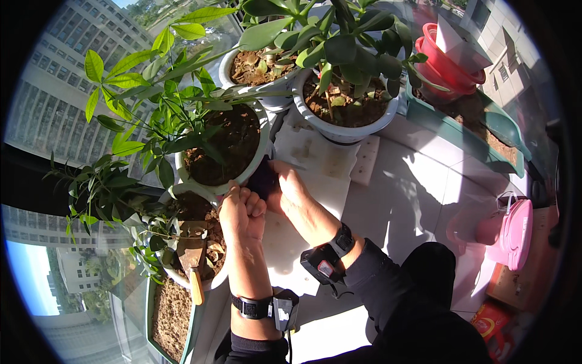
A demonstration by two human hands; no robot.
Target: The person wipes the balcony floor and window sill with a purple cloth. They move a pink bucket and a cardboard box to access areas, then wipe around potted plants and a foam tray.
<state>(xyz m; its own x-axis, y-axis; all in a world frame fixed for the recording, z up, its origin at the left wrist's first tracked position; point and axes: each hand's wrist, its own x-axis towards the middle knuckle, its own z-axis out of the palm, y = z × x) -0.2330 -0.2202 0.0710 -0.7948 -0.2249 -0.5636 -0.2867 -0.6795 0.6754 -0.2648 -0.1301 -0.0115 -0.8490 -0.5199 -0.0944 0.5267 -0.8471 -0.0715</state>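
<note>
My right hand (286,189) grips a dark cloth-like item (263,178) against the outer side of a white flowerpot (263,150) that holds a leafy green plant (157,98). Beside it, my left hand (243,211) has its fingers curled at the same pot's near rim; whether something is pinched in them cannot be told. Left of that hand, a wooden-handled trowel or scraper (191,259) lies on the soil of a smaller white pot (213,284). Both wrists wear strapped black devices.
Two more white pots (345,134) (259,91) with plants stand at the back. A green planter (464,136) with red pots (448,68) is at right, another soil-filled planter (170,314) at lower left. A pink lidded container (516,234) and cardboard box (523,282) sit at right.
</note>
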